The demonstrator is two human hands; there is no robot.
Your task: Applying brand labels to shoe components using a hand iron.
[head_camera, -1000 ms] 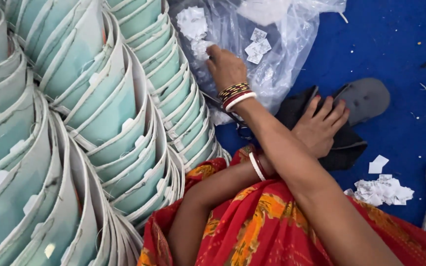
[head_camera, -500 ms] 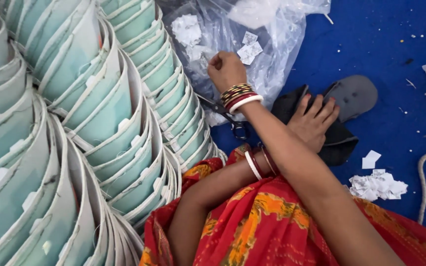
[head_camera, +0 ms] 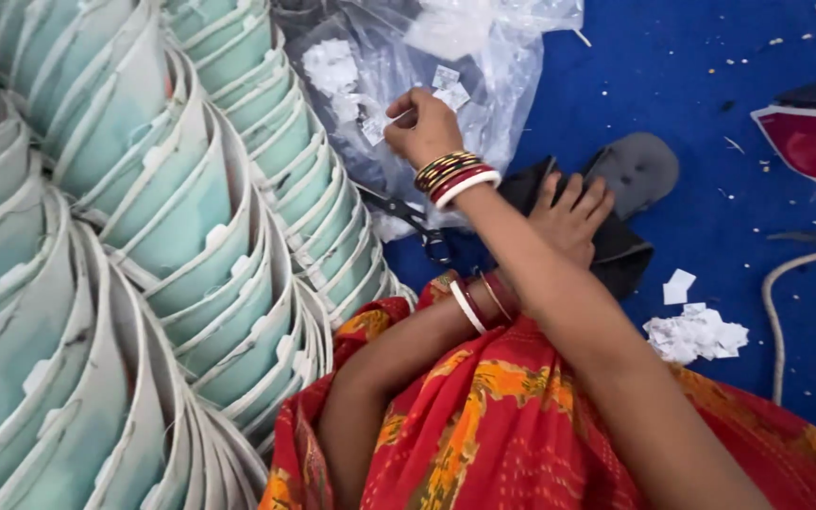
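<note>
Right hand (head_camera: 424,126) pinches a small white paper tag (head_camera: 406,115) over the clear plastic bag (head_camera: 484,85) of tags. Left hand (head_camera: 570,215) rests flat and open on a dark cloth (head_camera: 616,250), its wrist hidden under the right arm. Scissors (head_camera: 413,219) lie half hidden beside the pale green stacked pieces (head_camera: 200,227).

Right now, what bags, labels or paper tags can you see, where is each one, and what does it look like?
Clear plastic bag: top centre on the blue floor, crumpled, holding small white paper tags.
White tag: pinched in the right hand over the bag, small and squarish.
Loose white tags: heap on the floor at right.
White labels: small patches on the stacked pale green pieces at left.
</note>
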